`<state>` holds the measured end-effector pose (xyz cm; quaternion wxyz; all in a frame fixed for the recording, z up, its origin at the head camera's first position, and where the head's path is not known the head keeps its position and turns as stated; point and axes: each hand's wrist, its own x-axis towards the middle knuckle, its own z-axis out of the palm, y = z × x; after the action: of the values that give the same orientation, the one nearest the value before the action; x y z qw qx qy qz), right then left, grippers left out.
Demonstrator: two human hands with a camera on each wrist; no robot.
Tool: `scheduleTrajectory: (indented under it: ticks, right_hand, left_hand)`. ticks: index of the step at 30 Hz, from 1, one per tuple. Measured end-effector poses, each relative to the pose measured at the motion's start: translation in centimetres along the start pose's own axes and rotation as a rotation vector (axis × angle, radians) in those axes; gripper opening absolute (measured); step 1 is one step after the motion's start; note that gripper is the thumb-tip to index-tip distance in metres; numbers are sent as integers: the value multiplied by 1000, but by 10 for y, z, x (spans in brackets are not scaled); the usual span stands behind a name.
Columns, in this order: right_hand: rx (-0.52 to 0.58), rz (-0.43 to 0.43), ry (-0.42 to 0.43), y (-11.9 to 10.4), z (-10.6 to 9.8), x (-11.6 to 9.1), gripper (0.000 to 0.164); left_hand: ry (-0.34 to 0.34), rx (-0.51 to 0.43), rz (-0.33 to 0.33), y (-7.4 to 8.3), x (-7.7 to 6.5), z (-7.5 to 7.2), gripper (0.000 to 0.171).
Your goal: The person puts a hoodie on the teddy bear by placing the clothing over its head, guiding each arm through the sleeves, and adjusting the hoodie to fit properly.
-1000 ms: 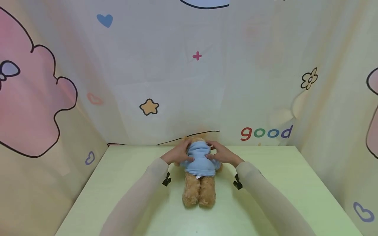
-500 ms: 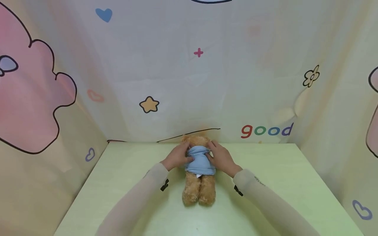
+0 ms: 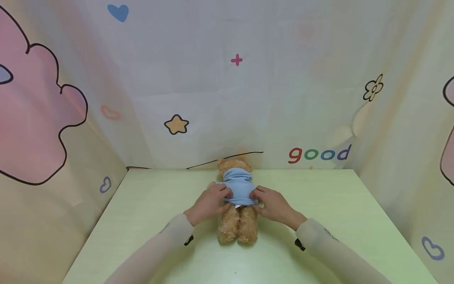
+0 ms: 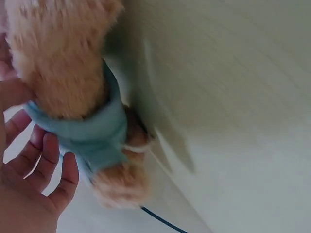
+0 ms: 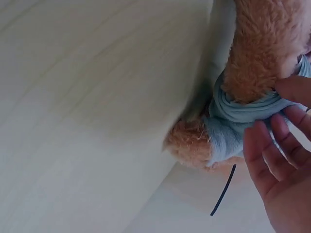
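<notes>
A brown plush teddy bear (image 3: 237, 225) lies on the pale green table with its head at the far edge and its legs toward me. It wears a light blue top (image 3: 240, 185), bunched at the neck, with a small white tag at the hem. My left hand (image 3: 209, 201) pinches the hem at the left side, thumb beside the furry leg (image 4: 63, 63). My right hand (image 3: 276, 203) pinches the hem on the right. In the right wrist view, its thumb lies near the leg (image 5: 262, 48) and its fingertips (image 5: 255, 133) press the gathered cloth. The bear's face is hidden.
The table (image 3: 312, 197) extends to both sides of the bear. A printed curtain (image 3: 213, 90) rises at its back edge, right behind the bear's head, and curtains also flank the left and right. Dark straps (image 3: 299, 244) hang under both cuffs.
Both hands have slid from the bear's head and shoulders down toward me to the top's lower hem. The bear's head now shows uncovered. The head view has tilted slightly.
</notes>
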<state>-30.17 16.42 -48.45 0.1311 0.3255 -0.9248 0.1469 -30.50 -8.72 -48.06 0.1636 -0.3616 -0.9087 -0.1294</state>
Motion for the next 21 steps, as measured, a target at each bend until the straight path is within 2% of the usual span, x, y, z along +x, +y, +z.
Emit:
scheduleTrajectory:
  ticks: [2,4,8,10,12,14,16,18,19,21]
  right_hand:
    - [-49,-49,35,-1,2,1,17]
    - [-111,-94,86,-3,4,2,19]
    - [-281,-126,186,-8,9,5,20]
    - [-332,-108,201,-11,11,6,18]
    - [-345,-84,171,-13,11,5,15]
    - [-279,-62,86,-14,9,1,14]
    - [-180,-28,-20,-12,4,-5,12]
    - [-68,13,-76,-8,-2,-10,10]
    - [-18,40,-70,-6,-6,-12,9]
    - [59,97,-4,-3,-12,-11,12]
  left_hand:
    - [36,70,62,5,2,1,11]
    - [44,152,87,9,5,3,10]
    - [45,298,74,16,7,7,10]
    - [40,287,53,18,7,8,9]
    - [18,210,38,17,6,6,10]
    - [-27,80,13,15,2,4,12]
    - [-80,-74,-45,10,-6,1,9]
    - [-112,-221,-160,4,-15,-1,3]
    - [-121,-291,-230,1,-19,-1,5]
    - [-147,-463,-385,-6,-23,0,18]
